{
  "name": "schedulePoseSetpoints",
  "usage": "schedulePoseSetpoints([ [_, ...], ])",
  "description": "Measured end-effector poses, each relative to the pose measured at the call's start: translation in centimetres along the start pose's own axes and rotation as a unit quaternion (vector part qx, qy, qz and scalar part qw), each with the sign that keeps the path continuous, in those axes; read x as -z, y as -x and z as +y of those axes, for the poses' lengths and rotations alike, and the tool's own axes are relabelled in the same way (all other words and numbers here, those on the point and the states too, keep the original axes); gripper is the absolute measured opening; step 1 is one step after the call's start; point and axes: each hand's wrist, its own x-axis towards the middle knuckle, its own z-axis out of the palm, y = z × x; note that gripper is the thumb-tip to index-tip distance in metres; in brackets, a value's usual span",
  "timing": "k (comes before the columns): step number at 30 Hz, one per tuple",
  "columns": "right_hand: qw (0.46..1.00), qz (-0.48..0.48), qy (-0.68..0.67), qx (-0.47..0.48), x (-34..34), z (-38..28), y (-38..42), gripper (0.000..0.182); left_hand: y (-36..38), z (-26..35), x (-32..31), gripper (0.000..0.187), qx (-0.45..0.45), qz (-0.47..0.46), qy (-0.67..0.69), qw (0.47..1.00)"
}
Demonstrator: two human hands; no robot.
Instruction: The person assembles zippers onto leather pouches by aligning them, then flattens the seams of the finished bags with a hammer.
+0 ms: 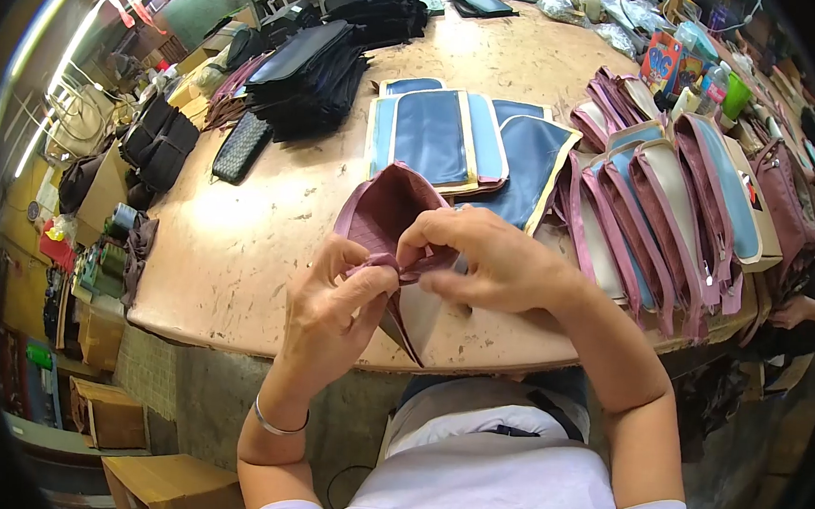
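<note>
A mauve fabric pouch (394, 198) is held up above the table's near edge, its opening facing up and its lower corner pointing down. My left hand (335, 297) pinches the near rim between thumb and fingers. On the same rim, just to the right, my right hand (482, 259) has its fingers closed on the fabric. Behind the pouch lie blue panels with cream edging (431, 136). To the right stands a row of mauve, white and blue pouches (629, 221).
The wooden table (238, 281) bears black stacked pieces (308, 80) and a dark patterned case (242, 147) at the left. Bottles and a green cup (735, 95) stand at the back right. Cardboard boxes (174, 487) are on the floor at left. Another person's hand (799, 312) shows at far right.
</note>
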Motion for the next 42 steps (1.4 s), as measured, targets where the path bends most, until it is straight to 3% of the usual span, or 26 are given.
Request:
schedulePoseSetpoints([
  [4, 0.999, -0.004, 0.022, -0.038, -0.2, 0.9, -0.2, 0.015, 0.7, 0.1, -0.7, 0.024, -0.050, 0.028, -0.040, 0.998],
  [7, 0.991, -0.078, 0.060, -0.091, 0.2, -0.2, -0.5, 0.015, 0.8, -0.2, -1.1, 0.024, -0.084, 0.030, -0.066, 0.994],
  [9, 0.996, -0.045, 0.060, -0.050, 0.0, 0.3, -0.3, 0.015, 0.9, -0.5, -1.0, 0.026, -0.094, 0.019, -0.072, 0.993],
  [12, 0.998, -0.020, 0.024, -0.048, 0.1, 0.5, -0.1, 0.014, 0.3, -1.3, -1.3, 0.036, -0.061, 0.067, 0.072, 0.993],
  [13, 0.998, -0.014, 0.006, -0.057, 0.3, 0.5, 0.0, 0.014, 0.4, -2.2, -1.4, 0.047, -0.083, 0.064, 0.058, 0.993],
  [16, 1.000, 0.000, 0.023, -0.017, 0.3, 1.0, 0.3, 0.014, -0.2, -1.4, -0.3, 0.043, -0.053, 0.009, 0.054, 0.997],
  [19, 0.998, -0.012, -0.010, -0.066, 0.6, 0.5, 0.3, 0.014, -0.4, -1.5, -0.2, 0.033, -0.031, -0.002, 0.075, 0.997],
  [22, 0.999, -0.004, -0.006, -0.043, 0.3, 1.0, 0.5, 0.014, -0.2, -1.2, -0.3, 0.023, -0.022, 0.017, 0.076, 0.997],
  [28, 1.000, -0.016, -0.001, -0.020, 0.3, 1.3, 0.8, 0.016, 0.6, -1.8, -0.8, 0.026, -0.110, 0.033, 0.012, 0.993],
  [31, 0.997, -0.027, -0.070, -0.033, 0.2, 1.0, 1.0, 0.018, 0.4, -1.9, -1.0, 0.031, -0.160, 0.041, -0.007, 0.986],
  [34, 0.999, -0.022, 0.015, -0.047, 0.2, 0.2, 0.7, 0.020, 0.4, -1.7, -1.1, 0.030, -0.174, 0.060, -0.040, 0.982],
  [37, 0.992, -0.025, -0.029, -0.123, 0.0, 0.5, 0.6, 0.020, 0.4, -1.8, -1.2, 0.024, -0.205, 0.063, -0.055, 0.975],
  [42, 0.993, -0.058, 0.033, -0.096, 0.2, 0.2, 0.6, 0.016, 0.5, -1.8, -1.2, 0.020, -0.210, 0.062, -0.064, 0.974],
])
